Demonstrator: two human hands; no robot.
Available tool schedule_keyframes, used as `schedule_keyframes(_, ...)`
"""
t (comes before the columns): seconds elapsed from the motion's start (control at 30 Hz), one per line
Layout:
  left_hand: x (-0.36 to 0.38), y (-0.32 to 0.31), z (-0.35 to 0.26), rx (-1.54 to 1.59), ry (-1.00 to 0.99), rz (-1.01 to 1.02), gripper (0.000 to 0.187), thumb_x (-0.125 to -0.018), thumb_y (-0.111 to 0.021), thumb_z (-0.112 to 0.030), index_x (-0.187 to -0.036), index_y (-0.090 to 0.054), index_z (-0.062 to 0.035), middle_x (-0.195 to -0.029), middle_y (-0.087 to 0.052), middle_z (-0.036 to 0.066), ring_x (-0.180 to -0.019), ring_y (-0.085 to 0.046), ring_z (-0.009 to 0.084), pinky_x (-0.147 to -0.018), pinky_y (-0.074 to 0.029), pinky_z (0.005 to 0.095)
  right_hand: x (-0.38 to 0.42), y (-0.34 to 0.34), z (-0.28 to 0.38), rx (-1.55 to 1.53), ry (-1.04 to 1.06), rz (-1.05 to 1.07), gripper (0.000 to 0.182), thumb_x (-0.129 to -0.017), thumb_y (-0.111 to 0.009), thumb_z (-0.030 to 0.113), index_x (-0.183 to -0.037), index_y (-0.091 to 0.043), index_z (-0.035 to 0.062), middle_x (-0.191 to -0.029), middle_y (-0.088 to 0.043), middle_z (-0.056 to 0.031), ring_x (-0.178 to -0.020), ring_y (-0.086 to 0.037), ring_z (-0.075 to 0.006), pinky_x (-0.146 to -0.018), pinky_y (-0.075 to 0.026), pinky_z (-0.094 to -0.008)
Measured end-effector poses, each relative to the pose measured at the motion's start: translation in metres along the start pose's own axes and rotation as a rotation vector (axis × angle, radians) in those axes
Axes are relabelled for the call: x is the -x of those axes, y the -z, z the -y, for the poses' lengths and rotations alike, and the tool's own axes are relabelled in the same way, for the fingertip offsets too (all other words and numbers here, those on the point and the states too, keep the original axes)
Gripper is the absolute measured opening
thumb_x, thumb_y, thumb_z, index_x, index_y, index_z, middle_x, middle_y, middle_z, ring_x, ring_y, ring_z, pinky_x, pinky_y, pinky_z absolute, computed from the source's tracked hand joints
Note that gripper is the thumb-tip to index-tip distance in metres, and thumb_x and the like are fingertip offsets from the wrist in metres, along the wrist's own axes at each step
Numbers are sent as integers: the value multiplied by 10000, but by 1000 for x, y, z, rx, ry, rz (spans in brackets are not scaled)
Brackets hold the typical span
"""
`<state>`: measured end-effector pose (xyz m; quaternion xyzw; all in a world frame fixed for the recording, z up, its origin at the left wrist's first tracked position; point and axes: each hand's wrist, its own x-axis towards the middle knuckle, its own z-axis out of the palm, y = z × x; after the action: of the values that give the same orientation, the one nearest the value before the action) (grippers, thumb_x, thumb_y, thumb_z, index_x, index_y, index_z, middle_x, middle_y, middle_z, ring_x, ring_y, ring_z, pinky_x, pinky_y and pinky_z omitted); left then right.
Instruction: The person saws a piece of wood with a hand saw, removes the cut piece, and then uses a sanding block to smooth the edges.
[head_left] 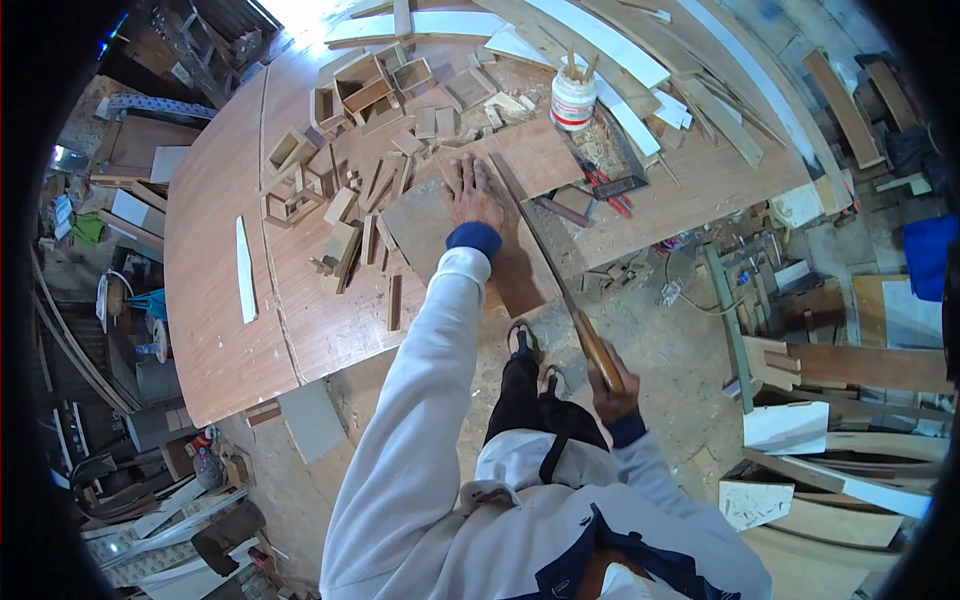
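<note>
The right hand (613, 393) is clenched around the handle of the saw (597, 352), whose blade extends forward along the board (520, 272) at the near edge of the worktop (210, 290). The left hand (473, 198) lies flat on top, fingers extended, grasping nothing. Beyond it, pliers (607, 190) rest at right, then small wooden boxes (363, 85) at left and a jar (573, 103) holding sticks.

Pinkish-brown tabletop (205, 300), pale grey sleeves (420, 370) with navy cuffs (473, 237).
The saw handle (596, 352) is honey-brown, the blade (545, 252) dark, the board (524, 275) reddish brown; the jar (573, 105) is white with red label bands, the tool grips (620, 206) red, the cloth (88, 226) green.
</note>
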<state>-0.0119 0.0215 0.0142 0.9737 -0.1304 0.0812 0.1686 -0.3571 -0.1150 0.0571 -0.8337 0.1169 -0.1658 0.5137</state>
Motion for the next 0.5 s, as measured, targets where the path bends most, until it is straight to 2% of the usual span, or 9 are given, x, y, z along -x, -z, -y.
schedule_keyframes(0.1,7,-5,3,-29,1,-18,556,-866,-432,-200,-1406,-409,-67,-1540,-263,92,-1447,-144,312,-1129,-145,558,-1,-2,-6,47,17,-13,432,-858,-642,162,-1247,-550,-2,-1101,-658,-195,-918,-692,-296,-759,-545,-331)
schedule_keyframes(0.17,1,1,-1,31,1,-13,551,-879,-417,-203,-1412,-401,-67,-1539,-265,95,-1446,-147,314,-1125,-147,564,-35,-15,-3,43,69,-12,429,-864,-640,173,-1248,-551,3,-1098,-657,-199,-907,-693,-300,-741,-547,-339)
schedule_keyframes(0.2,3,1,-1,27,-2,-14,551,-879,-417,-203,-1412,-401,-67,-1539,-265,95,-1446,-147,314,-1125,-147,564,-49,-18,9,-22,-65,15,430,-863,-643,181,-1244,-553,3,-1093,-656,-200,-898,-691,-310,-722,-549,-349)
schedule_keyframes(0.23,3,2,0,33,-8,-11,547,-880,-413,-198,-1411,-404,-66,-1538,-267,97,-1445,-149,315,-1126,-146,563,-48,-20,8,-30,-63,11,430,-863,-643,181,-1244,-553,3,-1093,-656,-200,-898,-691,-310,-722,-549,-349)
schedule_keyframes(0.3,7,-4,2,45,-6,1,543,-882,-409,-194,-1409,-406,-64,-1537,-268,100,-1444,-150,316,-1126,-145,562,-32,-14,1,-49,-24,42,415,-886,-612,170,-1237,-543,-41,-1082,-655,-213,-949,-684,-277,-779,-535,-320)
schedule_keyframes(0.33,3,-7,3,-2,-7,-9,538,-895,-407,-217,-1415,-400,-83,-1542,-262,83,-1444,-159,306,-1125,-168,551,-14,-10,-9,84,34,50,407,-904,-599,180,-1242,-539,-39,-1080,-654,-214,-936,-686,-294,-773,-538,-335)
schedule_keyframes(0.4,2,-7,7,-52,5,-13,533,-908,-404,-240,-1422,-394,-102,-1547,-256,67,-1443,-168,296,-1123,-190,540,-9,-9,-8,41,52,13,426,-900,-610,208,-1253,-537,-19,-1084,-653,-212,-928,-683,-315,-742,-546,-357)
schedule_keyframes(0.5,0,-8,1,10,-21,-53,567,-861,-436,-203,-1410,-406,-62,-1538,-264,99,-1443,-150,321,-1125,-159,563,-31,-18,-5,31,16,-1,456,-875,-637,216,-1263,-534,0,-1093,-650,-210,-913,-683,-328,-706,-555,-365)
